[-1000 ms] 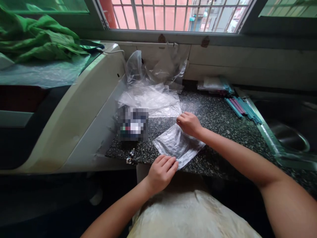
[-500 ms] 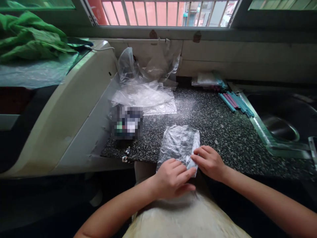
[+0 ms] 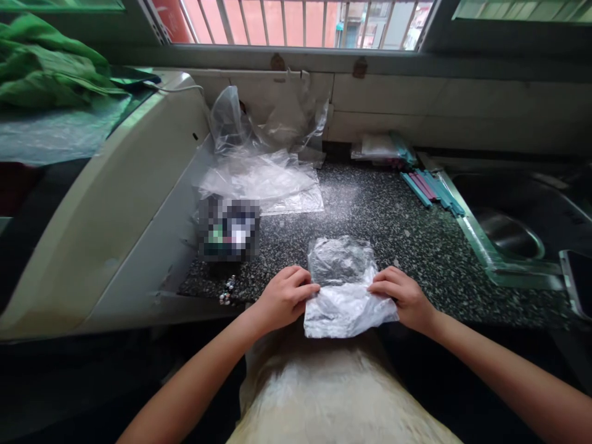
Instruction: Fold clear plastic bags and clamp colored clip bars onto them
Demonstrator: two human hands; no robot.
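A clear plastic bag [image 3: 345, 262] lies at the front edge of the speckled dark counter, its lower part whitish and hanging over the edge toward me. On its left side my left hand [image 3: 287, 297] pinches the bag between thumb and fingers. Across from it, my right hand [image 3: 403, 296] grips the right side the same way. The bag is spread between both hands, crinkled and shiny.
Several clear plastic bags [image 3: 263, 179] are heaped at the back left, beside a pixelated object [image 3: 229, 228]. Small shiny beads [image 3: 226, 291] lie near the front edge. Blue and purple sealing clips [image 3: 430, 188] rest by the metal sink [image 3: 513, 237]; a phone [image 3: 576, 280] is far right.
My left hand has moved left from the bag's lower right to its left side. The bag's lower part is now spread out whitish between both hands. The view has shifted slightly.
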